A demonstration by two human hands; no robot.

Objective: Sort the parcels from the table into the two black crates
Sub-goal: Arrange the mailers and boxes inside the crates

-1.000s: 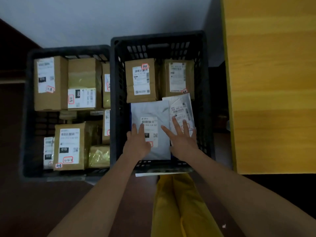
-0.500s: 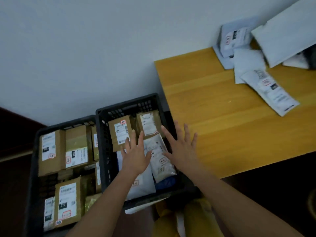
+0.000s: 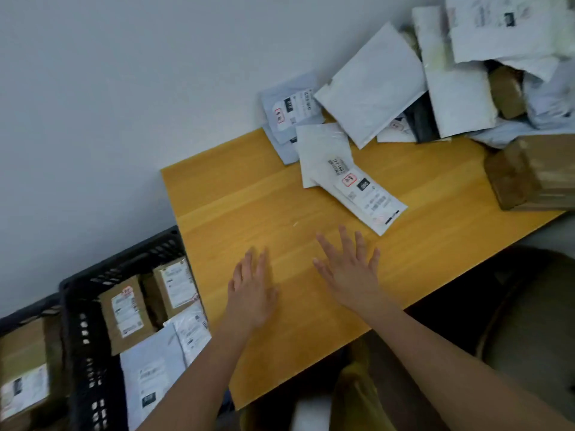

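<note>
Yellow wooden counter now fills the view, where the two black plastic crates filled it a second ago. Both crates, already packed with brown boxes, sit at its left end. Unsorted white and grey mailers lie heaped at the far corner. Left hand and right hand have swung over, fingers spread and empty, likely reaching for the nearest long white labelled pouch.

The far black slatted plastic crate is cut off by the left edge, its brown cardboard boxes only partly seen. The heap of white plastic mailer parcels runs off the top right corner. Label print is too blurred to read.
</note>
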